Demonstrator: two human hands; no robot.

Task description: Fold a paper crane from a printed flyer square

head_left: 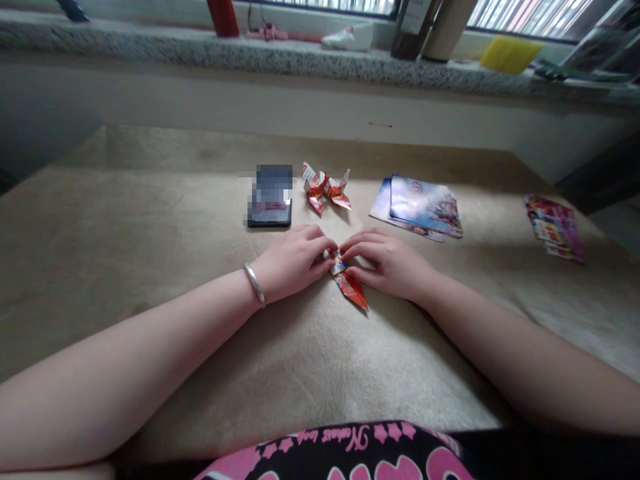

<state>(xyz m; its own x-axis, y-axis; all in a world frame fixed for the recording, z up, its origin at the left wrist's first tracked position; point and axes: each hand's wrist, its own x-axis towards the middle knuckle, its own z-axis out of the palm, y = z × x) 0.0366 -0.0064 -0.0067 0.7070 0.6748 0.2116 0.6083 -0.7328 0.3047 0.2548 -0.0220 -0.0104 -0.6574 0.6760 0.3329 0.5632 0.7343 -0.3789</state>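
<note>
A narrow folded piece of patterned paper (353, 289), orange and red with a white and blue part, lies slantwise on the table with its pointed end toward me. My left hand (295, 263) pinches its upper left side between thumb and fingers. From the other side, the fingertips and thumb of my right hand (390, 263) press on the same paper. Its upper end is partly hidden by my fingers. Just beyond my hands stands a red and white folded paper figure (326, 190) with several pointed tips.
A dark phone (270, 200), partly pixelated, lies left of the paper figure. Printed cards (425, 207) overlap to the right, with more colourful cards (554, 228) near the right edge. Bottles (413, 27) and a yellow sponge-like block (511, 55) stand on the stone windowsill (165, 57).
</note>
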